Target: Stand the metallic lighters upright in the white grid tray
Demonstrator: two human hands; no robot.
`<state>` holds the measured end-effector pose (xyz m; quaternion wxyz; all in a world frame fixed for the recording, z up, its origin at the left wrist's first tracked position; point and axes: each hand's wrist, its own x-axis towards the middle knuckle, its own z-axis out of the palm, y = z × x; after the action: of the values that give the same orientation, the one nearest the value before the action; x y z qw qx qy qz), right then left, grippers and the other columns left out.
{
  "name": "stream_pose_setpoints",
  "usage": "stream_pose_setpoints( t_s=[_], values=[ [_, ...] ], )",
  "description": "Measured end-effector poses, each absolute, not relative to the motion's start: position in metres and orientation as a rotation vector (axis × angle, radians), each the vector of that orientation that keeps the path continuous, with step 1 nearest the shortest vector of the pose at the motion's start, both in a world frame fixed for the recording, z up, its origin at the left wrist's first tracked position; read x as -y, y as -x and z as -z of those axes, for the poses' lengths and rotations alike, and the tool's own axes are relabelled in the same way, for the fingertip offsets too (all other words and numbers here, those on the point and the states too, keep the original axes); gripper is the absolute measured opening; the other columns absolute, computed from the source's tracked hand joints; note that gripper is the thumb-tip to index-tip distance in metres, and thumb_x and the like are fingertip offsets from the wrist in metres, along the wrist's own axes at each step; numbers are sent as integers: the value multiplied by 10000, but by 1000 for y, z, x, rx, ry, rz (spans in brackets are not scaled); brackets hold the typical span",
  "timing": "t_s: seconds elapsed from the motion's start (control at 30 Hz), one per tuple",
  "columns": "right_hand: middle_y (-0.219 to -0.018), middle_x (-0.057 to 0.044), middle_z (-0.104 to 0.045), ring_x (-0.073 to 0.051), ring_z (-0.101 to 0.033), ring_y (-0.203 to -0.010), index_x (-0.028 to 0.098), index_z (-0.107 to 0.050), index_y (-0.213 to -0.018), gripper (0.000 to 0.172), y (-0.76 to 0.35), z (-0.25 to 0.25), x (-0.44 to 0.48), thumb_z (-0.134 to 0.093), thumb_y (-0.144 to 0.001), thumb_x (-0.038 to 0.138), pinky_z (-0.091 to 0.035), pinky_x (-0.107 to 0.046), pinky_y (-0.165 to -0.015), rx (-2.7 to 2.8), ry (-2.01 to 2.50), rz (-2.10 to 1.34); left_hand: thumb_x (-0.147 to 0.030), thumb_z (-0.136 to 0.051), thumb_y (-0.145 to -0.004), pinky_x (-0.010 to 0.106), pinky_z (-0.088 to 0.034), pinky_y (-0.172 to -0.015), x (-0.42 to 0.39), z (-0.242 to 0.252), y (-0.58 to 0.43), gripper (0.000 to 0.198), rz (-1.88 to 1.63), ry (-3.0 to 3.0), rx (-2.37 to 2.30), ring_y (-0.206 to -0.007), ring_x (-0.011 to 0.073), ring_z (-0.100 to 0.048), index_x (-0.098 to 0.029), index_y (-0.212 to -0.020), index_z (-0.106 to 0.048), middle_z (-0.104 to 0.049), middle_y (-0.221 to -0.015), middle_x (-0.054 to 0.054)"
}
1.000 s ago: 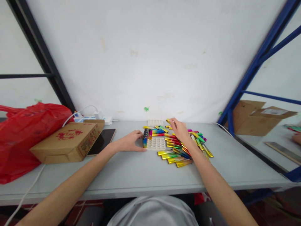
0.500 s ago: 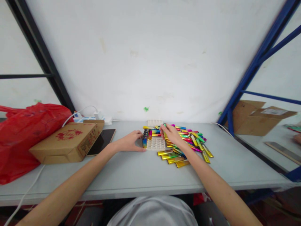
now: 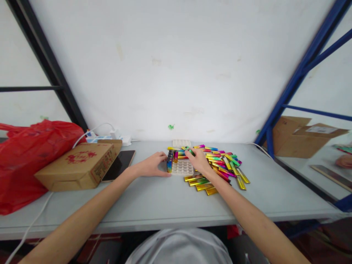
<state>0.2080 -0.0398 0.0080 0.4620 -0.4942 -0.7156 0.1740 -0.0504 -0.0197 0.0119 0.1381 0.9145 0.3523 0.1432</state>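
A white tray with small cells (image 3: 183,168) lies flat on the table. Shiny coloured lighters (image 3: 169,165) with black tops stand upright in a row along its left side, with another upright lighter (image 3: 175,157) beside them. My left hand (image 3: 154,164) rests at the tray's left edge, thumb and fingers apart around the row; whether it touches the lighters I cannot tell. Pinched in my right hand (image 3: 199,159), over the tray's far right part, is a green lighter (image 3: 189,151) with a dark end. A heap of metallic lighters (image 3: 225,165) spreads right of the tray, partly behind my right hand.
Behind the heap lies a second pale tray (image 3: 181,143). To the left are a cardboard box (image 3: 77,165), a dark flat tablet-like device (image 3: 119,165), a red plastic bag (image 3: 35,157) and a power strip (image 3: 125,140). Another person's hand (image 3: 345,161) shows at far right, beyond a blue frame (image 3: 291,88).
My right hand has moved slightly left and down towards the tray with the green lighter, which is now tilted. My left hand has stayed in place.
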Motion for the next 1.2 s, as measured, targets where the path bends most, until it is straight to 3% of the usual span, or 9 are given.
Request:
stream_pose_setpoints(
  t_s=[0.13, 0.27, 0.47, 0.6, 0.83, 1.07, 1.2],
  values=[
    [-564, 33, -456, -140, -440, -601, 225, -423, -608, 360, -209, -10, 41, -467, -906, 422, -294, -266, -582, 1791, 1177, -368, -699, -746, -768, 412, -501, -1036, 18, -10, 52, 679, -422, -2656, -1012, -1152, 336, -618, -157, -1172, -681, -651, -1233, 137],
    [-582, 32, -483, -145, -457, -613, 226, -432, -630, 435, -207, -11, 43, -481, -975, 487, -318, -268, -598, 1779, 1184, -345, -691, -740, -786, 405, -490, -1055, 18, -10, 52, 686, -391, -2667, -1018, -1180, 332, -604, -147, -1198, -665, -636, -1259, 149],
    [-704, 18, -571, -170, -547, -695, 236, -478, -797, 375, -206, -6, 42, -405, -1080, 471, -376, -273, -671, 1921, 1154, -349, -695, -736, -774, 418, -497, -1035, 19, -11, 51, 682, -415, -2655, -1006, -1145, 328, -611, -144, -1173, -678, -651, -1229, 144],
    [-799, -26, -597, -186, -559, -778, 227, -472, -765, 406, -208, -3, 41, -422, -1092, 461, -397, -290, -739, 2081, 1107, -121, -700, -734, -769, 408, -505, -1016, 19, -11, 50, 664, -433, -2651, -1001, -1129, 324, -617, -156, -1147, -690, -659, -1221, 134],
    [-657, 11, -576, -160, -517, -621, 219, -511, -741, 417, -210, -8, 42, -491, -1080, 462, -341, -280, -644, 2165, 1175, -98, -681, -744, -779, 393, -490, -1045, 19, -11, 51, 682, -393, -2667, -1023, -1169, 326, -607, -137, -1185, -678, -642, -1247, 147],
    [-813, -37, -689, -182, -609, -751, 190, -604, -870, 297, -206, -1, 42, -524, -1077, 388, -402, -281, -689, 2265, 1159, -177, -683, -742, -782, 407, -509, -1015, 20, -13, 50, 660, -407, -2660, -1001, -1145, 330, -611, -151, -1168, -690, -651, -1233, 139],
    [-949, -93, -725, -223, -654, -878, 173, -634, -966, 290, -203, 2, 41, -497, -1087, 398, -454, -321, -774, 2313, 1178, -47, -685, -755, -770, 425, -510, -1018, 19, -11, 50, 672, -412, -2661, -1003, -1147, 340, -609, -144, -1163, -691, -647, -1228, 146]
  ],
)
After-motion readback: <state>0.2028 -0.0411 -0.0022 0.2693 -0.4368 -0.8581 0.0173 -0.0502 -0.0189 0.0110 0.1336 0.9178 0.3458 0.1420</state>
